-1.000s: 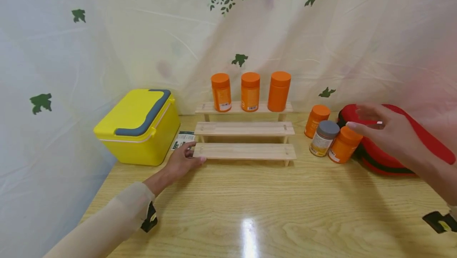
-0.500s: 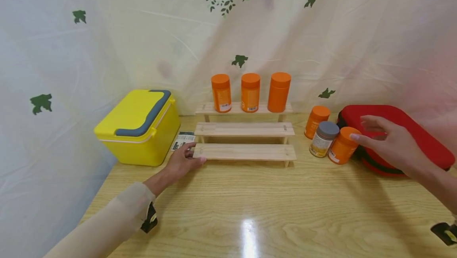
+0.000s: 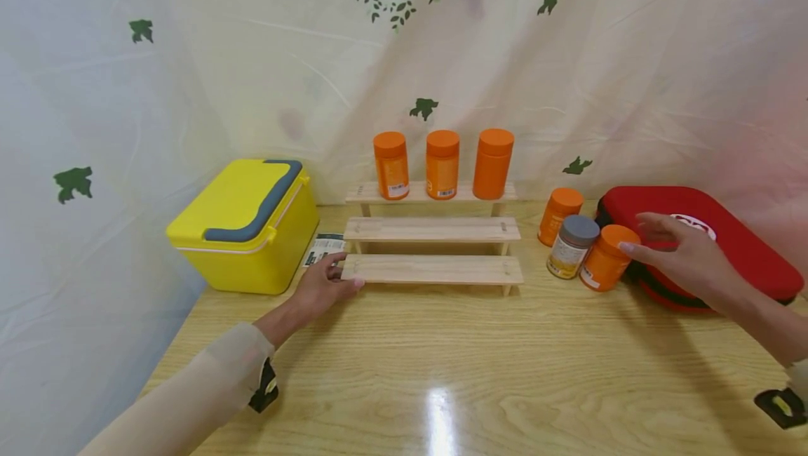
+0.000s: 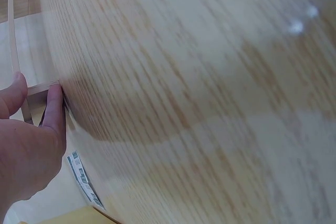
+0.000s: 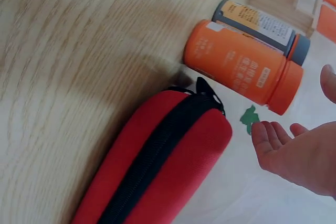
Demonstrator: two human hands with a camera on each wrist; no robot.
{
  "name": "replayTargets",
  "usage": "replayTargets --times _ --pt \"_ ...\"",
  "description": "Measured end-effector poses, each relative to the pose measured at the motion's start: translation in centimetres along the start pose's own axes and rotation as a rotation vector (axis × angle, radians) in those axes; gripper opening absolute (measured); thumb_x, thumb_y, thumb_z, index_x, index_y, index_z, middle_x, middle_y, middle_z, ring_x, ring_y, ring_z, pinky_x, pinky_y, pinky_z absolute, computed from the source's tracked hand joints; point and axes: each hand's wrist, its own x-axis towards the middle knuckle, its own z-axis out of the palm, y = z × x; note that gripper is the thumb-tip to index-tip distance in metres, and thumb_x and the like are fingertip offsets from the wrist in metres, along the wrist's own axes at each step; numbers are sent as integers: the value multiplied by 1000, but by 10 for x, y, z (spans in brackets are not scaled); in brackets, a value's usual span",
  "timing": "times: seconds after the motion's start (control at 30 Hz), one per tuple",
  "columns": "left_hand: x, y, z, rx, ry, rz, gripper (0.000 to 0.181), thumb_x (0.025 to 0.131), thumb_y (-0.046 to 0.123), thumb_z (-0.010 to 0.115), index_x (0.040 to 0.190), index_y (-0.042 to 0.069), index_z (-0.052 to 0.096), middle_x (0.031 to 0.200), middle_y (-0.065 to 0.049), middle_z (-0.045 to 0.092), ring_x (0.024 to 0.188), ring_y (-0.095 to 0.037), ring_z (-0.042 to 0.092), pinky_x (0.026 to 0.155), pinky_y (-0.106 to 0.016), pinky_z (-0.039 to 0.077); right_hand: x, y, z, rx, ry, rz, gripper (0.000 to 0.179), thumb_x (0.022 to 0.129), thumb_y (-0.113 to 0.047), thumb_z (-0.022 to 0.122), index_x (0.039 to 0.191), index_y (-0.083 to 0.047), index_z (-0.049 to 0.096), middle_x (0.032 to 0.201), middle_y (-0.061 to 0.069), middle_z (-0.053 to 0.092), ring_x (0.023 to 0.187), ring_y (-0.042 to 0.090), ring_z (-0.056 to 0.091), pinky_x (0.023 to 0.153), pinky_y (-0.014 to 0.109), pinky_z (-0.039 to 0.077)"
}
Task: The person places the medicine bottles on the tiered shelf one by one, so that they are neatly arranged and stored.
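Observation:
My left hand [image 3: 320, 286] grips the left end of the lowest step of a three-tier wooden rack [image 3: 432, 269]. In the left wrist view its thumb and fingers [image 4: 54, 109] lie about the step and its leg. My right hand [image 3: 691, 259], fingers loosely spread, hovers just right of the front orange bottle [image 3: 607, 259]. The right wrist view shows a gap between this hand and the bottle's cap [image 5: 286, 88]. A grey-capped bottle [image 3: 571, 245] stands against that bottle, with another orange bottle [image 3: 558, 216] behind. Three orange bottles [image 3: 442, 165] line the top tier.
A red zippered case [image 3: 707, 231] lies under and behind my right hand. On the left stands a yellow box [image 3: 252, 231] with a blue-grey handle. A printed paper [image 3: 325, 247] lies between box and rack. A leaf-patterned curtain [image 3: 303, 77] hangs behind the table [image 3: 379, 365].
My right hand has come down a little toward the front orange bottle, uncovering a white emblem on the red case. My left hand keeps its hold on the rack.

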Motion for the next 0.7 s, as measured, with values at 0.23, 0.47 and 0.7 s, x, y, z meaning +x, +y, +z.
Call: replayTargets --times 0.23,0.47,0.7 --pt "-1 1 -1 8 3 -4 71 88 23 72 146 7 36 128 -22 59 110 -28 60 94 -42 48 6 5 4 12 -37 26 78 92 -41 63 145 6 30 134 35 43 115 50 43 66 16 42" --pt "0 1 -1 16 2 -16 72 88 25 72 147 7 35 131 -22 56 112 -29 59 96 -44 47 10 8 9 -10 -82 34 84 92 -45 61 146 9 25 135 35 41 114 50 44 78 33 50" --pt "-1 1 -1 20 -1 -33 72 88 25 72 148 9 34 132 -21 56 112 -29 58 98 -44 46 13 8 17 -5 -60 -1 76 93 -42 61 141 10 33 129 32 46 108 46 49 71 17 43"
